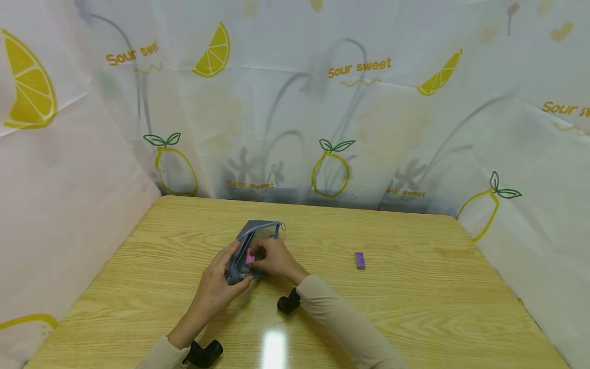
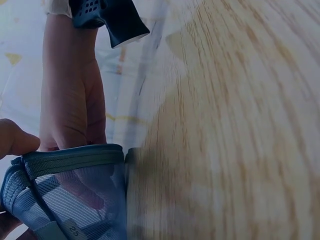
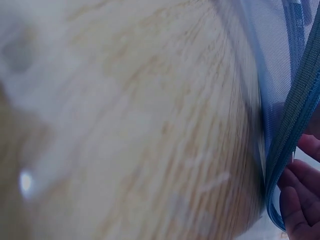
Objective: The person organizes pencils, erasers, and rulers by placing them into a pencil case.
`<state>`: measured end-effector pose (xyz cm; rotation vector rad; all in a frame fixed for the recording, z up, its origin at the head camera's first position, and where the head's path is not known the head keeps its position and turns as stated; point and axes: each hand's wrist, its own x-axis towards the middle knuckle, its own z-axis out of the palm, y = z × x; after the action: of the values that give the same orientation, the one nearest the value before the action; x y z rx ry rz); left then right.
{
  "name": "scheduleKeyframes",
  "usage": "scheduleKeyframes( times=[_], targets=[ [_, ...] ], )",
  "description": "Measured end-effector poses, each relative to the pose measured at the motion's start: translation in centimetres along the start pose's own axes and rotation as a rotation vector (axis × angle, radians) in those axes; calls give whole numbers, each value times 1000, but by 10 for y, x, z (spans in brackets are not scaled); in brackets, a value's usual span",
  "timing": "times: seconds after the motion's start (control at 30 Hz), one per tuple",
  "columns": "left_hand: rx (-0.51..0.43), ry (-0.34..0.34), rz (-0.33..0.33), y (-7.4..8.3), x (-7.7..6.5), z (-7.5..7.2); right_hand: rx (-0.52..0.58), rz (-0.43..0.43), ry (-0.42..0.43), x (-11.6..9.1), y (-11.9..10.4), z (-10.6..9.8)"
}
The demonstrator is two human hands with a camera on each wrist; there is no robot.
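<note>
A blue-grey mesh zip pouch lies on the table with its top unzipped. My left hand grips the pouch's near left side, thumb at the near rim and fingers along the left edge. In the left wrist view, the thumb presses by the rim of the mesh pouch. My right hand reaches in through the opening and pinches a small pink block. Its fingertips show dimly through the mesh in the left wrist view. The right wrist view catches the pouch's zipper edge with fingers beside it.
A small purple block lies on the wooden table, right of the pouch. A white sheet with lemon prints hangs behind and along the sides of the table. Black wrist cameras sit under both wrists.
</note>
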<state>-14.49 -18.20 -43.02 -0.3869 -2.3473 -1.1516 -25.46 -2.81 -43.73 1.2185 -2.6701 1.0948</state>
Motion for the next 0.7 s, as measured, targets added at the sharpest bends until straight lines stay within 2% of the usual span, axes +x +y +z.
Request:
scheduleKeyframes(
  times=[0.4,0.7],
  targets=[
    [12,-1,-6,0,-1,1,-17,-5,-3,-2,1,-3],
    [5,-4,-4,1,-1,1,-83,-67,-3,-4,-1,-8]
  ],
)
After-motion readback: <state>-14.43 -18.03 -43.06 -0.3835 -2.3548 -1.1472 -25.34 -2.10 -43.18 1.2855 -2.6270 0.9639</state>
